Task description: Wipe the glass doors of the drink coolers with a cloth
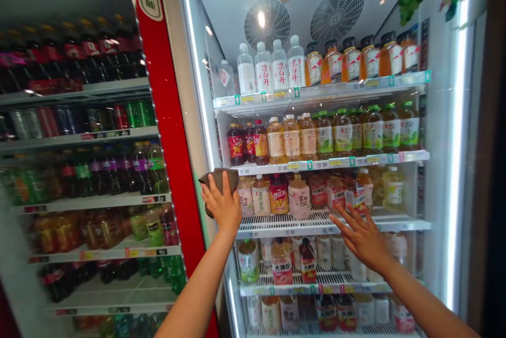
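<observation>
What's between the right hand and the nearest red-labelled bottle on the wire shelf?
Nothing visible. The right hand is spread open in front of the wire shelf, its fingers reaching toward the red-labelled bottle. Whether they touch it can't be told from this view.

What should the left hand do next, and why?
Probably wipe the brown cloth down the cooler's door frame: the left hand holds it against the frame, while the right hand is open and empty.
</observation>
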Available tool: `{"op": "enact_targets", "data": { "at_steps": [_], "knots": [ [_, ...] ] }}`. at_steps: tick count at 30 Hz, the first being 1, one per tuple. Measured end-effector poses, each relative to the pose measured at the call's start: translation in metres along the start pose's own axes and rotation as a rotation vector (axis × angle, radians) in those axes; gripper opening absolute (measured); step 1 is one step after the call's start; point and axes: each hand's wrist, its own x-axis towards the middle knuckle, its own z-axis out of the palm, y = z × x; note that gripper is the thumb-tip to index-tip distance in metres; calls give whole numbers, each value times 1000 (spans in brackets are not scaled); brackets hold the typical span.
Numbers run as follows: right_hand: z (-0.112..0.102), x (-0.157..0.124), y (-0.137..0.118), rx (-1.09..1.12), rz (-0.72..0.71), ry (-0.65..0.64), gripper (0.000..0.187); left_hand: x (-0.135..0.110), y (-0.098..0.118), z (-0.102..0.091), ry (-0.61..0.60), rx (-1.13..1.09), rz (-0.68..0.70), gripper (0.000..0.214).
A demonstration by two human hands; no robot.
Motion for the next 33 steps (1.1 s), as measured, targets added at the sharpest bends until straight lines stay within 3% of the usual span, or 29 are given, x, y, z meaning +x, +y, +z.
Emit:
{"op": "enact_targets", "data": {
  "at_steps": [1, 3, 6, 8, 10, 12, 14, 16, 19, 22, 25, 27, 31, 33],
  "knots": [
    [-1, 1, 0, -6, -1, -4, 82, 10, 17, 4, 29, -2, -46, 73],
    [-4, 2, -1, -25, -9, -22, 83, 20, 52, 14, 43, -20, 13, 68],
    [-12, 6, -4, -50, -8, -66, 86, 2, 83, 24, -8, -96, 293, 66],
    [-19, 8, -6, -53, 0, -102, 89, -22, 81, 27, -50, -165, 552, 67],
    [-26, 9, -4, -44, 1, -140, 90, -42, 66, 26, -82, -219, 815, 65],
    [-34, 9, 0, -30, 5, -166, 90, -47, 48, 23, -107, -238, 946, 63],
    [-40, 10, 5, -21, 36, -172, 89, -36, 39, 19, -114, -229, 824, 62],
    [-46, 11, 11, -18, 86, -167, 88, -13, 47, 17, -100, -212, 539, 67],
    [-50, 13, 17, -8, 134, -157, 88, 19, 85, 21, -50, -220, 176, 75],
    [-53, 12, 26, 1, 139, -135, 89, 25, 136, 29, -24, -249, 158, 73],
    [-57, 2, 42, 1, 135, -136, 88, 2, 173, 40, -23, -251, 383, 69],
    [-60, -6, 56, 3, 142, -152, 87, -21, 179, 45, -28, -254, 608, 66],
    [-66, -21, 88, 12, 183, -152, 86, -49, 155, 44, -91, -274, 1111, 63],
    [-68, -27, 101, 21, 192, -134, 86, -46, 142, 39, -112, -232, 1090, 63]
  ]
}}
